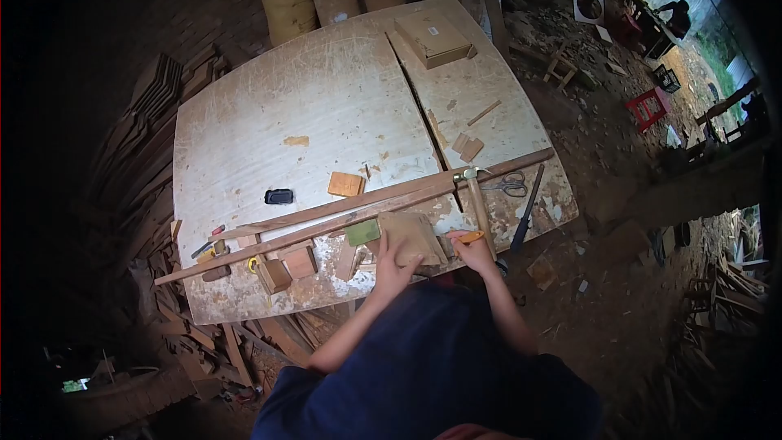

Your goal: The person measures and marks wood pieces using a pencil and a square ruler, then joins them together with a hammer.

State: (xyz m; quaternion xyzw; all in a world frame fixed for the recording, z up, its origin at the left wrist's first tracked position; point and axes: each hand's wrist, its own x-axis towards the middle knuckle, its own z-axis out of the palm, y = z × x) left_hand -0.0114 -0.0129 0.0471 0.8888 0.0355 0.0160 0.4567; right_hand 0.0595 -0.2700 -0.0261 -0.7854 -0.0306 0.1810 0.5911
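Note:
My left hand (393, 267) lies with its fingers spread on a brown piece of sandpaper or board (411, 236) near the front edge of the table. My right hand (475, 253) is closed around an orange-handled tool (469, 237), just right of that piece. A green block (362, 233) sits beside my left fingertips. Behind my right hand a hammer (477, 195) rests across a long wooden strip (391, 195). Scissors (513, 185) and a long dark tool (528, 210) lie further right.
The worktable (301, 98) carries a cardboard box (433, 39), an orange block (346, 184), a black tray (278, 196) and wooden blocks (300, 261) at the front left. A person (676, 19) is in the far background near a red stool (648, 108).

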